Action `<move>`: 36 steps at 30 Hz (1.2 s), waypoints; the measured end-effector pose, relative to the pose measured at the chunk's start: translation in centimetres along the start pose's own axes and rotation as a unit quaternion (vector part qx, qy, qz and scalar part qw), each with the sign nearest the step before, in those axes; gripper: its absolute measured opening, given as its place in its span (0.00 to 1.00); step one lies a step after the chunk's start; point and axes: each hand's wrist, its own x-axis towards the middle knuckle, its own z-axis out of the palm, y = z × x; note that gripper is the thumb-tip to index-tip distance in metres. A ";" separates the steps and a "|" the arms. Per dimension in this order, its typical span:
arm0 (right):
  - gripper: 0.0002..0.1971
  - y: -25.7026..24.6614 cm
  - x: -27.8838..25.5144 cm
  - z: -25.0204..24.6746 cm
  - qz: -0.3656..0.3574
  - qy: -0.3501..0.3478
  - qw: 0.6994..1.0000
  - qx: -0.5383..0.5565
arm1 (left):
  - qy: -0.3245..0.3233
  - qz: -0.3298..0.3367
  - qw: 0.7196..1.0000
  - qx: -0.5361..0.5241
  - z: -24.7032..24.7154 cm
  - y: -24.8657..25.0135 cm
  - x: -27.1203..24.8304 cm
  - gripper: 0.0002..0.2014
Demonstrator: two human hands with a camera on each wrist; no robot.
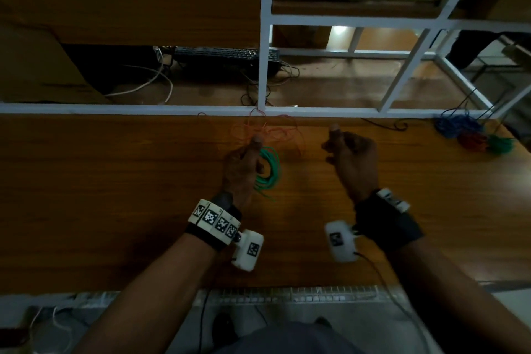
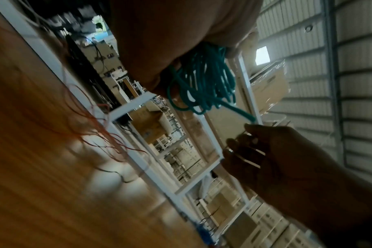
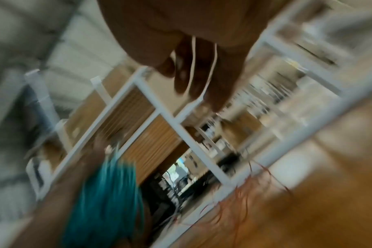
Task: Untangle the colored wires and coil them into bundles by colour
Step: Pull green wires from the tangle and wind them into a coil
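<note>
Left hand point(image 1: 240, 169) was raised over the middle of the wooden tabletop point(image 1: 115, 195), fingers curled round a green wire coil point(image 1: 268, 171). The coil was many loose turns of thin teal-green wire, bunched at the grip and hanging below the palm; one free end trailed out toward the 5 o'clock side of the coil in the left wrist view point(image 2: 202, 80).

Right hand point(image 1: 352, 158) was up off the tabletop at 3 o'clock from the left hand, well apart from it. Thumb stood up, other fingers partly curled. Whether it pinched a wire, I could not tell: the right wrist view was smeared by motion blur.

Orange wire tangle point(image 1: 267, 132) lay flat on the tabletop at 12 o'clock from the left hand, just beside the white frame rail point(image 1: 129, 108). Very thin strands, looping loosely and crossing.

At the far 2 o'clock corner of the tabletop sat three small bundles: blue bundle point(image 1: 455, 125), red bundle point(image 1: 472, 141), green bundle point(image 1: 500, 144), packed close together. A thin dark wire point(image 1: 385, 125) lay near the rail between the right hand and those bundles.
</note>
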 end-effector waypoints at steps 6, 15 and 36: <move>0.27 -1.6 -3.7 2.0 0.175 -0.348 0.915 0.107 | -0.039 -0.018 0.999 0.001 -0.3 -1.0 0.4 0.29; 0.25 0.2 -4.8 3.4 0.034 -0.272 0.960 0.057 | -0.087 0.015 0.989 0.121 2.3 -0.1 0.0 0.21; 0.19 6.5 -0.5 -8.7 0.167 -0.255 0.951 0.042 | -0.454 0.029 0.853 0.255 10.9 -5.1 3.6 0.19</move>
